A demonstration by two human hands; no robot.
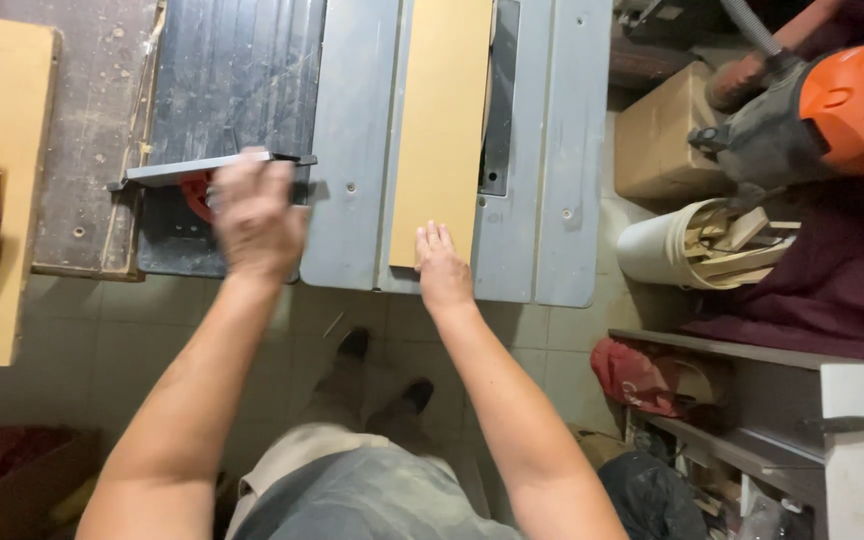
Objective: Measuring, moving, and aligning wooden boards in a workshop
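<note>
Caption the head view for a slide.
Right hand presses a wooden board on the saw table; left hand grips the guide.

The saw table (357, 130) is matt grey metal, dusty and scuffed, under a smooth tan fibreboard strip (442, 120) (pale, unvarnished), with a glossy orange plastic vacuum (857, 95) beside rough wood offcuts (732, 240) in a white bucket.
</note>
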